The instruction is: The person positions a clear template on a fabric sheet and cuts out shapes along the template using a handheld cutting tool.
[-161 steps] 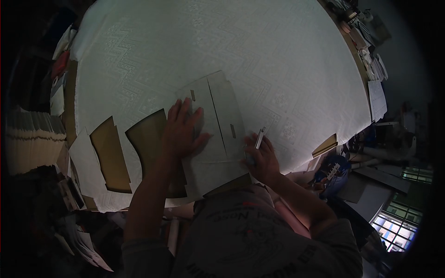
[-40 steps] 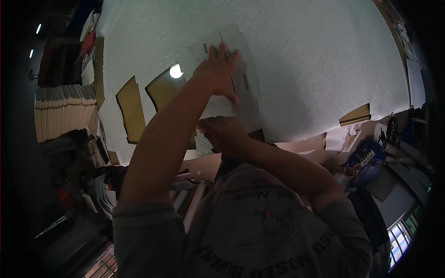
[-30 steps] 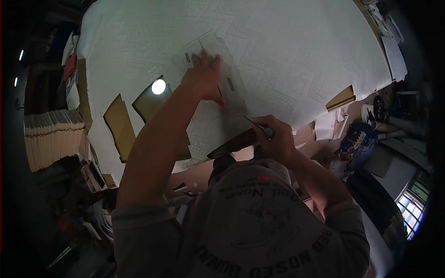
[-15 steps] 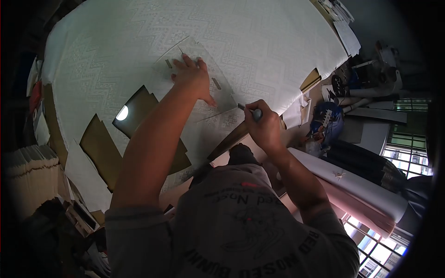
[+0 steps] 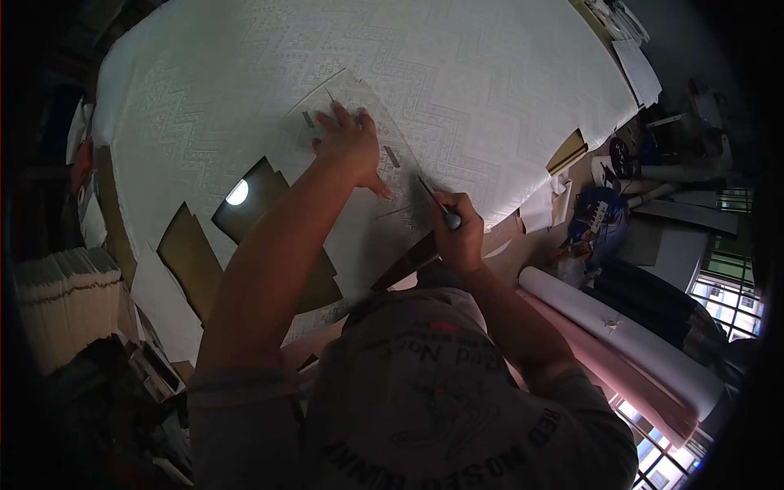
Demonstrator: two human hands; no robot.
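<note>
White patterned sheeting (image 5: pixel 490 90) lies beneath a see-through panel (image 5: pixel 388 134), which the left hand (image 5: pixel 347 151) covers with fingers spread, seemingly against slipping, while the right hand (image 5: pixel 459 238) pinches a slim tool (image 5: pixel 429 191), tip near the panel's edge, apparently for close control.

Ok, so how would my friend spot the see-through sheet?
Start at the big white patterned material. Go to the spread left hand: the see-through sheet lies flat under it, near the slim tool in the right hand. Unlike the material around it, the sheet lets the pattern show through and has two short brown marks.
</note>
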